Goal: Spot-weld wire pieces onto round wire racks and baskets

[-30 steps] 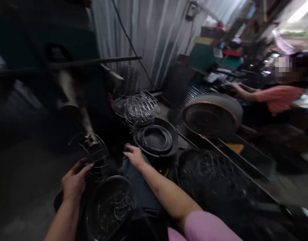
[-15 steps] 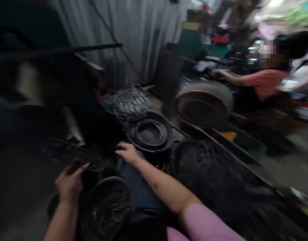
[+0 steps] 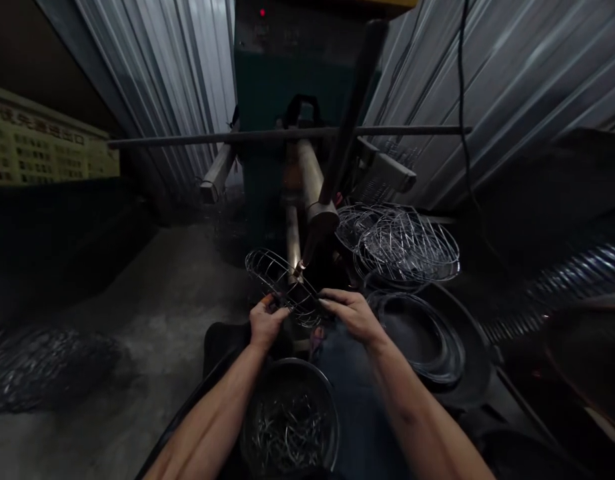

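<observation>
Here both hands grip a domed wire cage (image 3: 282, 283) of thin shiny rods, tilted, under the welder's tip (image 3: 300, 267). The left hand (image 3: 266, 323) pinches its near rim; the right hand (image 3: 351, 313) closes on its right edge. Finished cages (image 3: 402, 243) lie right.

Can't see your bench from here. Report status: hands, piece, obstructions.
Left hand and right hand gripping wire cage. Cage under welder tip. Nothing blocking.
</observation>
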`<action>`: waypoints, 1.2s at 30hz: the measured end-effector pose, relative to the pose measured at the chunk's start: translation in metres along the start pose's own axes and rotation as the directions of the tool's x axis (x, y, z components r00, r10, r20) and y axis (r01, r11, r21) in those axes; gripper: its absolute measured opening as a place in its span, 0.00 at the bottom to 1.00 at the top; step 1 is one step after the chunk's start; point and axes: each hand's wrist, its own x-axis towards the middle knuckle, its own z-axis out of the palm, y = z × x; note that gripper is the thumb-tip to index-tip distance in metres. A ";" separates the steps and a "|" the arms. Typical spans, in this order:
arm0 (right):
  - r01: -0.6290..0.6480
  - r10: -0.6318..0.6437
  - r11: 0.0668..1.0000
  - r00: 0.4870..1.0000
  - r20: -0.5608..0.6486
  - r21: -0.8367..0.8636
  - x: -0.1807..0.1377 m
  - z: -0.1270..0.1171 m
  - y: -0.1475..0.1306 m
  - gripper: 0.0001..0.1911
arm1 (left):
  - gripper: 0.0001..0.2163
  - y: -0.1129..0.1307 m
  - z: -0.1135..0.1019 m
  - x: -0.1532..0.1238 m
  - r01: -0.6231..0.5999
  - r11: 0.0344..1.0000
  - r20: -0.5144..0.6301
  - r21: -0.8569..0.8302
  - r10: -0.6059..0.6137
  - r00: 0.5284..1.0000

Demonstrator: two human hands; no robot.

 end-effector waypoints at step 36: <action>-0.021 0.046 0.997 0.930 -0.366 0.072 -0.005 -0.013 0.034 0.19 | 0.14 -0.007 0.012 0.006 -0.337 0.894 0.001 0.294 0.352 0.936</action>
